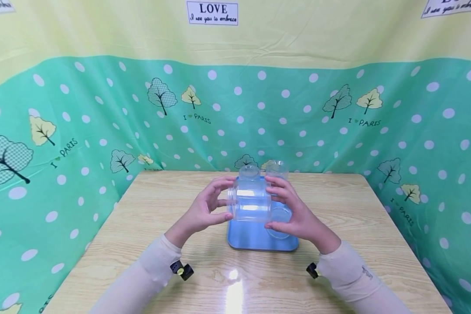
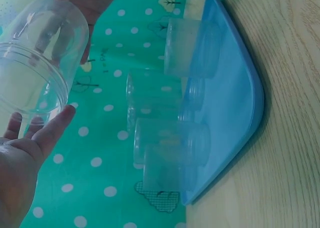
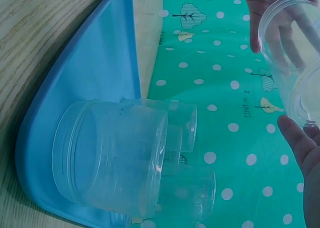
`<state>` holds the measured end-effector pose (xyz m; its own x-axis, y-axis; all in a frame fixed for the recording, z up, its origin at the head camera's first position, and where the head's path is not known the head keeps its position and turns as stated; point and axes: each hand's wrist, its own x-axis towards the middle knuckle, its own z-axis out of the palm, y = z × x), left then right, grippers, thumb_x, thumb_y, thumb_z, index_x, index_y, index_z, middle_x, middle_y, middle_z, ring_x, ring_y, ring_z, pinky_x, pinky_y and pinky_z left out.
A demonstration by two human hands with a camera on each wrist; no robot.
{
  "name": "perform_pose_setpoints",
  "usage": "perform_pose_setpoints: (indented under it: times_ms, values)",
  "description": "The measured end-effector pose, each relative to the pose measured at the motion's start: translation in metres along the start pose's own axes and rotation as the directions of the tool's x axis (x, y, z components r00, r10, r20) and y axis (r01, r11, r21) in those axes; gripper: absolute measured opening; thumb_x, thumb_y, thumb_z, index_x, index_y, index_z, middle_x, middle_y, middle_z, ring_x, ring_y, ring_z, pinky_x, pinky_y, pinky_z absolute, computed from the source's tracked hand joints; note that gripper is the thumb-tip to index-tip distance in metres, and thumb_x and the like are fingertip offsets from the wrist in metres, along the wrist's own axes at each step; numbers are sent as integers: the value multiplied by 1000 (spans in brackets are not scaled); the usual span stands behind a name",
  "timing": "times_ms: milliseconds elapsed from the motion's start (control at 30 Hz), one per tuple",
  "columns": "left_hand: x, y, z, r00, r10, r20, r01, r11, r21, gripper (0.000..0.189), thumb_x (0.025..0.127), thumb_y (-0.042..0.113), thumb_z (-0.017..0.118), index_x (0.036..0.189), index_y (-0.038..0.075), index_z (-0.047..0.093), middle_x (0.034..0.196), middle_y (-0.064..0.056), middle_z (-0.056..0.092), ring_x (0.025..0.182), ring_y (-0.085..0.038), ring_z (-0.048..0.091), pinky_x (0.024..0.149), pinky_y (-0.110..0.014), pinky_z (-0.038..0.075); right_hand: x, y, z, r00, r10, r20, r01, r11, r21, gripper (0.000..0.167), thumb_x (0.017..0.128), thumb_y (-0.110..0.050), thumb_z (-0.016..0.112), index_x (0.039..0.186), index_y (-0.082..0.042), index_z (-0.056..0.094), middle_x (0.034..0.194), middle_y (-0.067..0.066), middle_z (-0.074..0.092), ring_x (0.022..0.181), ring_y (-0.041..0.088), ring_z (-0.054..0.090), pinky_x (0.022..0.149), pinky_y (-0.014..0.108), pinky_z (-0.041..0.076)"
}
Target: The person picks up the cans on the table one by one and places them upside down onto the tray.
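Note:
A clear plastic jar (image 1: 253, 201) lies sideways in the air above the blue tray (image 1: 259, 245), held between both hands. My left hand (image 1: 202, 210) grips its ridged mouth end, thumb below and fingers above. At the other end, my right hand (image 1: 295, 211) holds the smooth base with its fingers spread round the edge. The left wrist view shows the ringed mouth of the jar (image 2: 35, 82) facing the left palm. Beneath, a wide clear jar (image 3: 115, 158) stands on the near right part of the tray, its ridged end down.
Several more clear jars stand farther back on the tray, among them a back left jar (image 1: 249, 172) and a back right jar (image 1: 276, 168). The wooden table (image 1: 161, 196) meets a green dotted curtain (image 1: 259, 117) behind and at both sides.

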<state>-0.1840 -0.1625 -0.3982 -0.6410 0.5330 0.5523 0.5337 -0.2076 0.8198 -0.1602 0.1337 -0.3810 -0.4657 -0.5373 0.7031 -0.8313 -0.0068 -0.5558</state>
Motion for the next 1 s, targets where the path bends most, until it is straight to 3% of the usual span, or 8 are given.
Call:
perform_pose_setpoints:
  times_ms: [333, 467, 633, 767, 900, 1000]
  values:
    - [-2, 1, -1, 1000, -10, 9, 10, 1000, 11, 75, 82, -13, 76, 147, -3, 40, 160, -16, 34, 144, -50, 33, 102, -55, 54, -9, 25, 2, 1000, -3, 7, 3, 1000, -16, 92, 65, 12, 90, 144, 0, 44, 156, 32, 28, 144, 24, 39, 110, 30, 48]
    - [-3, 2, -1, 1000, -12, 13, 11, 1000, 25, 76, 82, -13, 76, 148, -2, 39, 160, -14, 33, 146, -45, 34, 103, -54, 54, -11, 30, 1, 1000, -10, 10, 11, 1000, -28, 92, 65, 10, 91, 144, 0, 44, 157, 30, 28, 144, 28, 40, 110, 30, 48]
    - [-5, 3, -2, 1000, -9, 15, 9, 999, 34, 77, 83, -11, 76, 149, -2, 38, 161, -14, 31, 148, -34, 36, 103, -53, 53, -4, 15, 2, 999, -37, 6, 37, 999, -15, 88, 64, 14, 88, 140, 7, 44, 153, 37, 29, 137, 44, 42, 110, 32, 48]
    - [-6, 2, -3, 1000, -2, 11, 2, 999, 34, 77, 83, -12, 76, 149, -3, 37, 162, -20, 29, 148, -31, 36, 104, -52, 53, 1, 7, 2, 999, -49, 7, 49, 999, -11, 87, 65, 14, 88, 140, 7, 44, 151, 38, 29, 136, 46, 42, 111, 31, 48]
    - [-8, 0, -5, 1000, 5, 1, -5, 999, 37, 77, 82, -13, 75, 149, -3, 37, 161, -26, 26, 148, -30, 36, 104, -50, 54, -4, 20, 2, 999, -47, 11, 48, 999, -23, 89, 66, 11, 90, 142, 4, 44, 154, 34, 29, 137, 46, 42, 111, 30, 47]
    - [-9, -1, -6, 1000, 10, -1, -9, 999, 37, 76, 83, -14, 74, 149, -3, 37, 161, -22, 29, 149, -31, 35, 104, -49, 54, -8, 32, 1, 999, -51, 14, 52, 998, -24, 90, 66, 9, 91, 143, 3, 44, 154, 34, 29, 140, 42, 42, 112, 30, 47]
